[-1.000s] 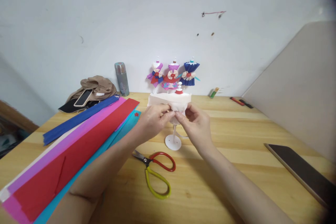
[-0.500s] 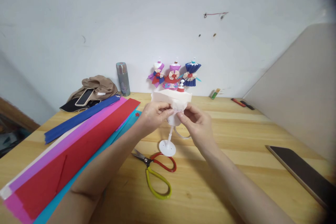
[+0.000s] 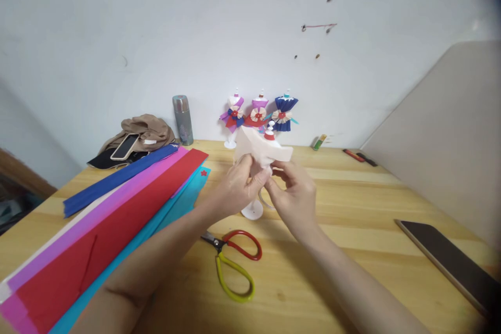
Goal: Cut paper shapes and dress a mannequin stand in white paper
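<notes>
A miniature white dress form (image 3: 271, 126) with a red neck band stands between my hands, and a cream-white sheet of crepe paper (image 3: 250, 141) is wrapped about its body. My left hand (image 3: 241, 185) pinches the paper at the form's left and front. On the other side my right hand (image 3: 293, 190) has thumb and fingers closed on the paper's lower edge. Both hands cover most of the form's body; its round base (image 3: 252, 211) shows beneath. Nearer me lie scissors (image 3: 230, 253) with one red and one yellow handle.
Strips of coloured crepe paper (image 3: 129, 219) cover the left side of the table. Behind them are a phone (image 3: 125, 146), a brown cloth (image 3: 146, 128) and a flask (image 3: 182, 120). Several dressed forms (image 3: 282, 112) stand by the wall. A dark tablet-like slab (image 3: 442, 255) lies right.
The paper has shifted from lying straight across the form to folding diagonally around it, its left end raised. My left hand has moved right, closer to my right hand.
</notes>
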Tool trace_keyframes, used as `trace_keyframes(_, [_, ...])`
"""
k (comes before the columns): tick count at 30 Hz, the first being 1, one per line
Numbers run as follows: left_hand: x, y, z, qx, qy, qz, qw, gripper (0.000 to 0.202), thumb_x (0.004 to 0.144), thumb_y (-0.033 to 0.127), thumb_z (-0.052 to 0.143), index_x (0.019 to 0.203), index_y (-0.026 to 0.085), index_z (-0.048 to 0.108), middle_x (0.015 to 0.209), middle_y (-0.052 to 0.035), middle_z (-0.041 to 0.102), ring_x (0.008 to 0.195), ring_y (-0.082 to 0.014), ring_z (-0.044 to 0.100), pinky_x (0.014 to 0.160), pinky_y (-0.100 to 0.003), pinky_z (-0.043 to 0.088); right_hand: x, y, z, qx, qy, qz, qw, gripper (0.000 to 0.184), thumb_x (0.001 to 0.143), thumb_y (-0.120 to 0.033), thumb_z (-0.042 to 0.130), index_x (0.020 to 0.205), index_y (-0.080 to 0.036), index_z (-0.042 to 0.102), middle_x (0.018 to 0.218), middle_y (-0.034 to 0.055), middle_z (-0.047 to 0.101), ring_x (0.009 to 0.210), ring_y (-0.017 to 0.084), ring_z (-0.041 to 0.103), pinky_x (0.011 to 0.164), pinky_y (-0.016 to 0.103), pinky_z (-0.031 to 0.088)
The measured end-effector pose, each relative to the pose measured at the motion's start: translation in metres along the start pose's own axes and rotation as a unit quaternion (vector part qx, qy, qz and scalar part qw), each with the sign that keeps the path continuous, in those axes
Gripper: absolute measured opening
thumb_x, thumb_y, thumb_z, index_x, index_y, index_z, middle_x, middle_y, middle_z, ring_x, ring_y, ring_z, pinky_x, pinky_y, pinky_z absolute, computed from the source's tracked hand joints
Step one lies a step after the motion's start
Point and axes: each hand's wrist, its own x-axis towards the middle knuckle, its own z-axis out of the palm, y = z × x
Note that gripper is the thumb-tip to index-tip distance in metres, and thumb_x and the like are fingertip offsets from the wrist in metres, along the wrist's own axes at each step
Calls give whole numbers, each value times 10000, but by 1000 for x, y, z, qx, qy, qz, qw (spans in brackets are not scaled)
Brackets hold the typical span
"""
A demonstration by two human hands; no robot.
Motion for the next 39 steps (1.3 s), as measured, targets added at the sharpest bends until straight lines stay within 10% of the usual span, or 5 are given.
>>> trace_keyframes(7, [5, -8, -8, -78, 1, 29, 997, 346, 1033, 410, 494, 1300, 191, 519, 1316, -123, 671, 1258, -251, 623, 1101, -411, 462, 2, -24, -8, 2, -75, -70, 995, 219, 911, -140, 612, 1087, -251, 680, 1077, 92, 727, 929, 250, 737, 768, 419, 649])
trace_keyframes(16, [1, -1, -2, 22, -12, 4, 1000, 277, 1027, 403, 486, 1185, 180, 531, 1128, -116, 675, 1147, -292, 633, 991, -447, 489, 9, -13, -14, -37, 93, -76, 992, 293, 858, -206, 741, 1103, -277, 597, 1014, 61, 691, 877, 245, 719, 668, 397, 635])
trace_keyframes(32, [1, 5, -1, 105, -39, -44, 993, 221, 1014, 429, 438, 958, 217, 462, 1030, -86, 610, 967, -242, 592, 847, -393, 473, 15, -13, -17, -85, 125, -215, 965, 278, 857, -75, 670, 1010, -302, 619, 974, 55, 705, 884, 252, 715, 689, 424, 625])
trace_keyframes(39, [4, 4, -6, 85, -49, -29, 995, 253, 998, 393, 444, 1105, 180, 529, 1073, -96, 637, 985, -249, 596, 897, -418, 477, 10, -9, -18, -33, 107, -143, 983, 152, 888, -179, 660, 948, -302, 593, 975, 62, 705, 945, 291, 722, 774, 502, 616])
